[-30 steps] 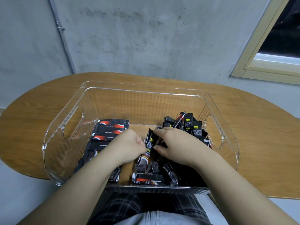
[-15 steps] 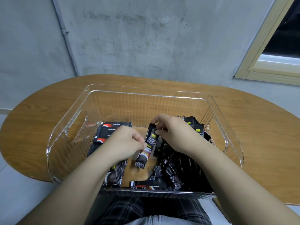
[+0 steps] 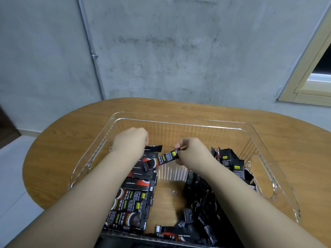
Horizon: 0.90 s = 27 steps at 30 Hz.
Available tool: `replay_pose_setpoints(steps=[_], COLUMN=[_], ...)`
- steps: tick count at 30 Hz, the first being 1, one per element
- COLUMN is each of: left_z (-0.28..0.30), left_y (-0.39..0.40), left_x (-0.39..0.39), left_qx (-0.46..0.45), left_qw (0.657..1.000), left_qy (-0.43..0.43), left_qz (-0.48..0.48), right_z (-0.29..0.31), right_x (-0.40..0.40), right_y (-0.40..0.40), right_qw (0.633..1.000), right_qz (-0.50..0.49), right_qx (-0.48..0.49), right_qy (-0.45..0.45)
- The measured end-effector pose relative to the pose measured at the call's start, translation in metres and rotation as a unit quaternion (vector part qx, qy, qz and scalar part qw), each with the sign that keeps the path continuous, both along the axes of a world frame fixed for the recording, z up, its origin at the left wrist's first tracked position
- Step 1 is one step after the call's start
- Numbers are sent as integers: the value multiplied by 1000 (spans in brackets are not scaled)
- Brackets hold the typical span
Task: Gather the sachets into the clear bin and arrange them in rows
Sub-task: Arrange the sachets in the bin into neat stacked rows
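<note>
Pinching one sachet (image 3: 161, 159), right hand (image 3: 189, 151); left hand (image 3: 130, 140) curled, perhaps holding another; one bin (image 3: 179, 120).

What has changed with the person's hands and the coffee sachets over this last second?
The right hand has lifted one coffee sachet out of the loose pile and carried it away from the person and leftward, toward the laid row. The left hand moved to the row's far end, its fingers curled at the top sachet. The clear bin, table and row stayed put.
</note>
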<state>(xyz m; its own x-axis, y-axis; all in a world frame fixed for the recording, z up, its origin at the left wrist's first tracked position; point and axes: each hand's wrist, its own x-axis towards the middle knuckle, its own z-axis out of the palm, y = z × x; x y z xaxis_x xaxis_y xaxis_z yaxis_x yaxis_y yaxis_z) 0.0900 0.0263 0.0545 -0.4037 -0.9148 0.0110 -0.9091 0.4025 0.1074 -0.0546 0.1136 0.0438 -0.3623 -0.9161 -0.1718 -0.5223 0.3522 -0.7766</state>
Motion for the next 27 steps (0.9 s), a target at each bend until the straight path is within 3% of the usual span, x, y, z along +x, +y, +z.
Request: replay_pose_setpoints(steps=[5,11,17,27], left_z=[-9,-22,-34,-33], left_y=[-9,3,0,34], left_x=[-5,-3,13,25], left_qx=[18,-63,-26,96], left_qw=[999,996,998,987], left_qy=[-41,-53,-48,-88], left_qz=[-8,-16,6,-98], right_z=[-11,-39,-48,-26], right_x=[7,19,28,24], right_y=[-21,-52,-59,-26], right_qw=[997,994,992,999], right_qz=[-26,-59,-52,32], right_qx=[37,46,60,5], right_qy=[-54,-84,-99,20])
